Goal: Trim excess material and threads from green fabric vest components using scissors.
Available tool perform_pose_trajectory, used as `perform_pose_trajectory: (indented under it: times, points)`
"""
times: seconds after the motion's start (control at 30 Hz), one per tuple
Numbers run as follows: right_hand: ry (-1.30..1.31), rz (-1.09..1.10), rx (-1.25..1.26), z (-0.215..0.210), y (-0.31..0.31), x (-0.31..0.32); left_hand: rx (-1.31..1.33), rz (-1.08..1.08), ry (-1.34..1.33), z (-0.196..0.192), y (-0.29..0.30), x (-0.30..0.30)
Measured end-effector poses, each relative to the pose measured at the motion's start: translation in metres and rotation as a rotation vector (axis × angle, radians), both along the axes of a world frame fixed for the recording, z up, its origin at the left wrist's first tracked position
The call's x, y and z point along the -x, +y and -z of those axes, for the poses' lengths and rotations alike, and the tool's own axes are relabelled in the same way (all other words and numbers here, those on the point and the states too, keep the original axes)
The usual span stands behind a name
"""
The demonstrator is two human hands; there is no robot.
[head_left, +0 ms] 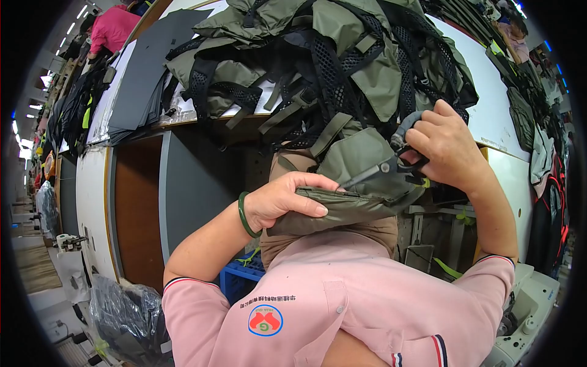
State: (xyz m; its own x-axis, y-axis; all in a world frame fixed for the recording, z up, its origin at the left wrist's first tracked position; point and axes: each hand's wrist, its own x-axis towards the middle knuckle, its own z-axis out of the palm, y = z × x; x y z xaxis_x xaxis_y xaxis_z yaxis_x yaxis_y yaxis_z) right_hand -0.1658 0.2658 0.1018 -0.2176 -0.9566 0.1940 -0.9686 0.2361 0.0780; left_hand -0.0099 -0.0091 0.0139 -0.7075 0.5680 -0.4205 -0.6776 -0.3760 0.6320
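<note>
My left hand pinches the edge of an olive-green fabric piece lying across my lap. In my right hand is a pair of scissors, its handles wrapped in grey. The blades point left along the fabric edge, and their tips end close to my left fingertips. Whether they are cutting cannot be made out. Behind the scissors, more olive fabric with a strap hangs down from a heap of olive backpacks with black mesh straps on the table.
Grey flat sheets are stacked at the table's left. Below stand open shelf compartments and a blue crate. A sewing machine is at lower right, a plastic-wrapped bundle at lower left. A person in pink works at far left.
</note>
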Motion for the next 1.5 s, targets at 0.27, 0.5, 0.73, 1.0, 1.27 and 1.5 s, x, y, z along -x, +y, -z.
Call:
perform_pose_trajectory:
  times: [0.27, 0.5, 0.73, 1.0, 1.27, 1.5]
  points:
    - [-0.643, 0.298, 0.176, 0.004, -0.015, -0.022, 0.063, -0.061, 0.094, -0.006, 0.011, 0.004]
    - [-1.320, 0.336, 0.181, 0.033, -0.032, -0.045, 0.178, -0.148, 0.222, 0.004, 0.021, 0.004]
    - [-0.015, 0.126, 0.328, 0.022, -0.011, -0.023, 0.119, -0.297, 0.171, 0.000, 0.019, -0.005]
    - [0.229, 0.161, 0.178, 0.016, 0.008, -0.030, 0.067, -0.356, 0.125, 0.000, 0.025, -0.006]
    - [0.225, 0.180, 0.176, 0.013, 0.009, -0.036, 0.063, -0.402, 0.135, -0.002, 0.031, -0.006]
    - [0.227, 0.201, 0.161, 0.015, 0.008, -0.038, 0.049, -0.400, 0.147, 0.002, 0.032, -0.007]
